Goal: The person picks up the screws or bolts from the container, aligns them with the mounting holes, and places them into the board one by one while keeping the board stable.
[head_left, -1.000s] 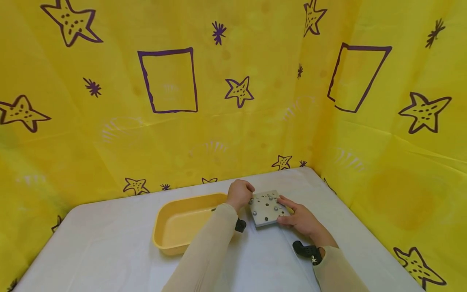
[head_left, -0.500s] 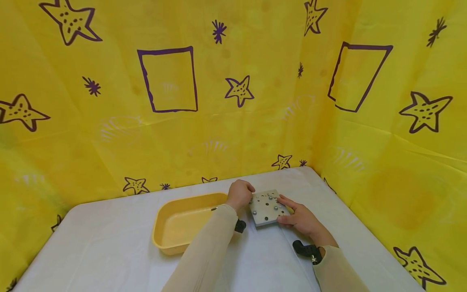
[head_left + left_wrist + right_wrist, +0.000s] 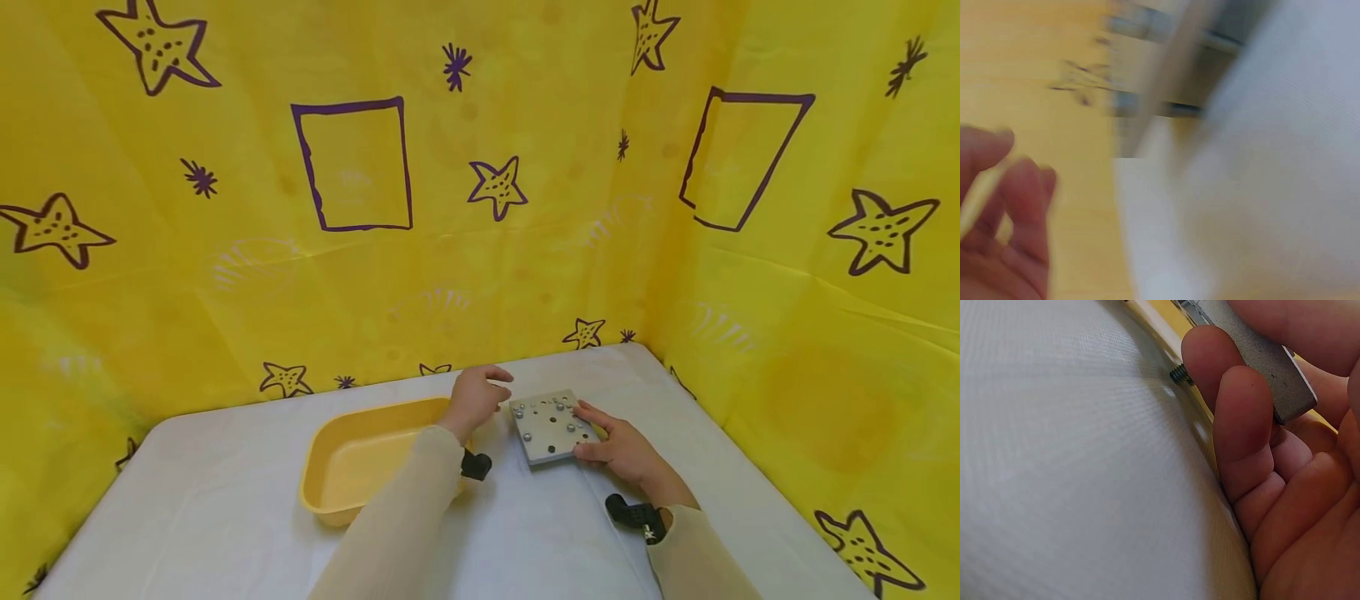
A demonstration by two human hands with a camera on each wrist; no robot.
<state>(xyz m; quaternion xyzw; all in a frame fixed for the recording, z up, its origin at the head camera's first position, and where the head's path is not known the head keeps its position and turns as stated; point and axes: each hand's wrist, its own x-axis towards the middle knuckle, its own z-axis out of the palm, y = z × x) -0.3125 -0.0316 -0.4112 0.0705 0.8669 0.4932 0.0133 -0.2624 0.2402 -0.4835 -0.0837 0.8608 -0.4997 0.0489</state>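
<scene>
Right hand (image 3: 621, 448) grips the metal plate (image 3: 551, 434) by its edge, bolts (image 3: 571, 428) dotting the top; left hand (image 3: 476, 400), loosely bent and free, is near the yellow tray (image 3: 352, 465).

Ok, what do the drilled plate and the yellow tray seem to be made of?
Drilled plate: likely metal, matte silver-grey, with small dark scuffs on its edge in the right wrist view. Yellow tray: probably plastic, smooth, one even colour, rounded corners, though the look alone can't settle it.
</scene>
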